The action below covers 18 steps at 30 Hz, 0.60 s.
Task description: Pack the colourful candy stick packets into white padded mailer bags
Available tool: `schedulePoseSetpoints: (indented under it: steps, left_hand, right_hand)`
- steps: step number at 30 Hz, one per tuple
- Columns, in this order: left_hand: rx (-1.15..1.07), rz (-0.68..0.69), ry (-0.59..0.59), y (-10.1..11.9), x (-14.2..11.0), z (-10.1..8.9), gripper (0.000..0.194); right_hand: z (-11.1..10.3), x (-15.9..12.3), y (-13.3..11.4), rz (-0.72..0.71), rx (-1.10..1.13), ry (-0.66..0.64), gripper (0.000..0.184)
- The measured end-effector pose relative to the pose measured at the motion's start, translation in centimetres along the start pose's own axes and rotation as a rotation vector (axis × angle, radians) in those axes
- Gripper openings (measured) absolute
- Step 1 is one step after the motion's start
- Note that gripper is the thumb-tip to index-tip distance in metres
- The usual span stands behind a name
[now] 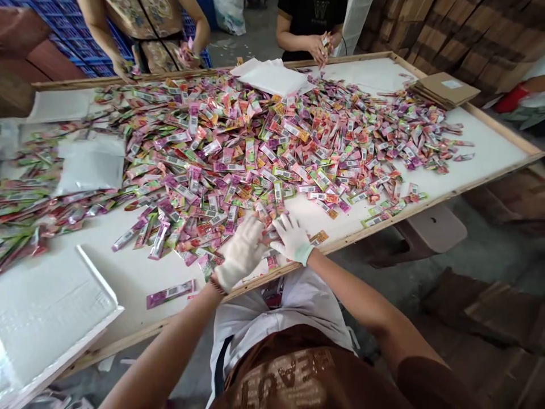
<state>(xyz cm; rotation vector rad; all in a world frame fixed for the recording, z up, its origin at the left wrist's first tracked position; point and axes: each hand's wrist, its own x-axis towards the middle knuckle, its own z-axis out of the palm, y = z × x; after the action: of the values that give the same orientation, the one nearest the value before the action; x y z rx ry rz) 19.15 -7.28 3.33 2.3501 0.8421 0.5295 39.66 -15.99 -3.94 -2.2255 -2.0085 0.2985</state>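
Note:
My left hand (242, 253), in a white glove, reaches over the near edge of a large pile of small stick-shaped packets (251, 153). Its fingers stretch forward and rest on the packets. Close beside it, my right hand (292, 238), also gloved, lies with its fingers spread on several packets at the table's front edge. Neither hand visibly grips a packet, though what lies under the palms is hidden. The packets are pink, purple, green and orange, with barcodes. One purple packet (170, 293) lies apart, left of my left wrist.
A wooden rim borders the white table (494, 136). White sheets (275, 76), a white pouch (91, 165), a white tray-like panel (51, 318) and flat cardboard (447, 88) lie on it. Two people stand across, packets in their hands (319, 48). A stool (434, 227) stands at right.

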Motion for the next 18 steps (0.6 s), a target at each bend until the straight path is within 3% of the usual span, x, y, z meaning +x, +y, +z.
schedulePoseSetpoints:
  steps: [2, 4, 6, 8, 10, 12, 15, 18]
  left_hand:
    - [0.037, -0.006, -0.080, -0.2, 0.6, 4.7, 0.070]
    - [0.087, -0.019, -0.147, -1.2, 0.6, 6.7, 0.068]
    - [0.153, -0.024, -0.177, -2.5, 0.5, 6.3, 0.065]
    - [0.171, -0.019, -0.113, -3.3, 0.4, 4.4, 0.059]
    - [0.146, -0.050, 0.008, -3.2, 0.8, 2.3, 0.047]
    - [0.151, -0.123, 0.058, -2.5, 1.7, 1.0, 0.036]
    - [0.245, -0.231, -0.080, -1.4, 3.5, 1.7, 0.028]
    - [0.389, -0.310, -0.302, -1.2, 4.7, 3.8, 0.023]
  right_hand:
    - [0.4, -0.7, 0.4, -0.075, -0.025, -0.056, 0.074]
    - [-0.3, -1.3, 2.6, -0.089, 0.003, -0.092, 0.071]
    - [-1.8, -1.9, 5.8, -0.102, 0.099, -0.095, 0.070]
    - [-3.6, -2.1, 8.7, -0.105, 0.263, -0.005, 0.065]
    - [-5.1, -1.8, 10.6, -0.012, 0.417, 0.138, 0.055]
    - [-5.8, -0.8, 11.2, 0.157, 0.463, 0.201, 0.045]
    - [-5.5, 1.1, 10.5, 0.383, 0.328, 0.071, 0.036]
    - [-4.3, 1.9, 9.8, 0.421, 0.246, -0.050, 0.025]
